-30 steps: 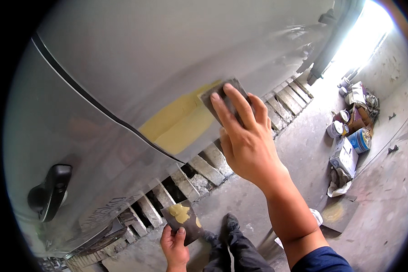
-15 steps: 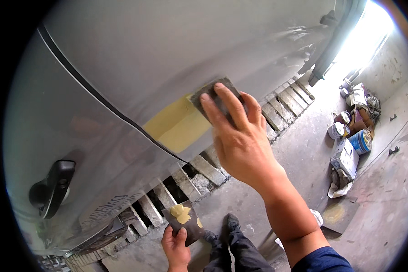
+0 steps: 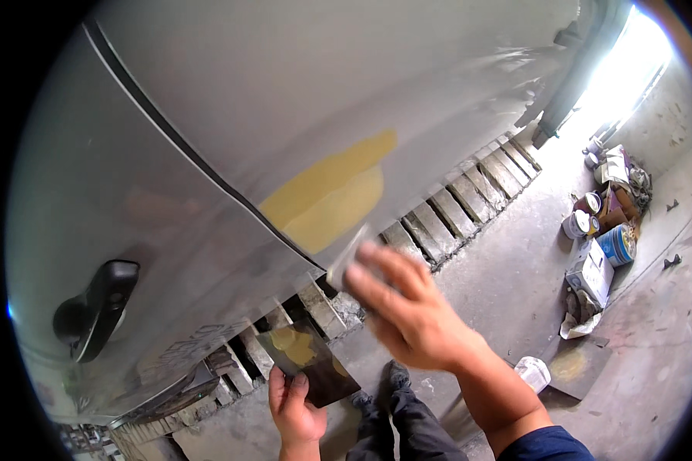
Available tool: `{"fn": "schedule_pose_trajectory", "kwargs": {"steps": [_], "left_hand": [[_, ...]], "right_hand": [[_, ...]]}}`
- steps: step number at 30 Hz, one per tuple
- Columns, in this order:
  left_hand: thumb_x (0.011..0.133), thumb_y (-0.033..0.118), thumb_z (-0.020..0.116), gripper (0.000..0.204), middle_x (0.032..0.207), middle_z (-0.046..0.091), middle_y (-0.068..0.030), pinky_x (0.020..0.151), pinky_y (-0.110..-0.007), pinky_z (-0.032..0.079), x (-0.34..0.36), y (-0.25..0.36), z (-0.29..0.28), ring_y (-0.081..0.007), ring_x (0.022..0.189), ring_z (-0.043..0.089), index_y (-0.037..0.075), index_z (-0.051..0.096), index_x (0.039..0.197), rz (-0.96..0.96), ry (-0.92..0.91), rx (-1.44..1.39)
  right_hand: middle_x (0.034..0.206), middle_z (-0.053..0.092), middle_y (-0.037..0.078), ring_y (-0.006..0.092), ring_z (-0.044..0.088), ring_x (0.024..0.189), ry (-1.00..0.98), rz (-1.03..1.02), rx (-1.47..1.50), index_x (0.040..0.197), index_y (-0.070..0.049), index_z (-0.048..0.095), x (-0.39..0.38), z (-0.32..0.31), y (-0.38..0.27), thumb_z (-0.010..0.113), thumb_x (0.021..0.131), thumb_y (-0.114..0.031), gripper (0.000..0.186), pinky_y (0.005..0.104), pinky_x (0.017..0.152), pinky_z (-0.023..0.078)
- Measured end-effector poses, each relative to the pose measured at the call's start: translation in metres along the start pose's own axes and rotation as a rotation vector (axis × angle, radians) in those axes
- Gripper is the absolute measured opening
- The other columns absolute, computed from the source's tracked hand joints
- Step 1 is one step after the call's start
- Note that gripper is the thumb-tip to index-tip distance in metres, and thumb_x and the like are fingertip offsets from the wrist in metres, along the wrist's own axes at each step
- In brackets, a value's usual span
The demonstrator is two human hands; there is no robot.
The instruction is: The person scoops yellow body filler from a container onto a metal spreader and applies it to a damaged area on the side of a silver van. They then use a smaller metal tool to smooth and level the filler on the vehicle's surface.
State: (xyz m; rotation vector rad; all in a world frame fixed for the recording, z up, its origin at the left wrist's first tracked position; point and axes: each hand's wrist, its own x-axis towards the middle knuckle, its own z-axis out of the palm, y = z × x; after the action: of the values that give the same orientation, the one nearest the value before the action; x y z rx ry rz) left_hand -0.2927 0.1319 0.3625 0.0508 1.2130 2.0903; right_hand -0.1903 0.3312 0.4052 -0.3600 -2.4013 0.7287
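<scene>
On the grey car panel (image 3: 300, 100), yellow filler putty (image 3: 331, 192) lies in a smooth patch beside the dark door gap. My right hand (image 3: 415, 307), blurred by motion, is closed on a thin flat spreader (image 3: 351, 253), seen nearly edge-on. It is below the patch and apart from it. Lower down, my left hand (image 3: 296, 403) grips the near edge of a dark flat board (image 3: 327, 376) between thumb and fingers. A dab of yellow putty (image 3: 294, 346) sits on the board's top.
A black door handle (image 3: 108, 307) juts out at the left. Concrete slats with gaps (image 3: 461, 200) run below the car. Cans (image 3: 615, 242), a white box (image 3: 590, 273) and scraps line the right wall. A white container (image 3: 532, 374) stands by a stained board (image 3: 577, 365).
My right hand has come off the panel with the spreader, moving down and toward the board. The upper right end of the putty patch is now uncovered. The board is turned slightly.
</scene>
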Motion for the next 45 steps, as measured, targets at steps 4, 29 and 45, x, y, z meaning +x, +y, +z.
{"fn": "schedule_pose_trajectory", "kwargs": {"steps": [4, 29, 45], "left_hand": [[0.088, 0.004, 0.054, 0.039, 0.120, 0.059, -0.0092, 0.098, -0.037, 0.042, 0.012, 0.007, 0.008, -0.0215, 0.110, 0.055, 0.001, 0.048, 0.126, 0.026, -0.036, -0.085], [0.089, 0.000, 0.052, 0.041, 0.126, 0.056, -0.0108, 0.103, -0.040, 0.039, -0.002, 0.008, -0.033, -0.0232, 0.116, 0.053, 0.000, 0.046, 0.130, -0.022, -0.094, 0.044], [0.087, 0.002, 0.055, 0.042, 0.126, 0.057, -0.0104, 0.102, -0.039, 0.040, -0.008, 0.001, -0.035, -0.0238, 0.115, 0.054, 0.001, 0.048, 0.128, -0.043, -0.065, 0.010]], "right_hand": [[0.142, 0.038, 0.022, 0.0389, 0.040, 0.128, -0.277, -0.102, 0.719, 0.137, -0.006, 0.048, -0.035, 0.013, -0.013, 0.065, 0.078, -0.007, 0.062, 0.0453, 0.105, 0.035], [0.146, 0.030, 0.011, 0.0464, 0.034, 0.120, 0.147, 0.119, -0.500, 0.138, -0.016, 0.046, 0.053, 0.046, 0.008, 0.059, 0.073, -0.003, 0.068, 0.0552, 0.096, 0.035], [0.144, 0.033, 0.011, 0.0446, 0.036, 0.118, 0.226, 0.114, -0.483, 0.137, -0.017, 0.048, 0.068, 0.045, -0.013, 0.058, 0.075, -0.006, 0.063, 0.0521, 0.094, 0.036]]}}
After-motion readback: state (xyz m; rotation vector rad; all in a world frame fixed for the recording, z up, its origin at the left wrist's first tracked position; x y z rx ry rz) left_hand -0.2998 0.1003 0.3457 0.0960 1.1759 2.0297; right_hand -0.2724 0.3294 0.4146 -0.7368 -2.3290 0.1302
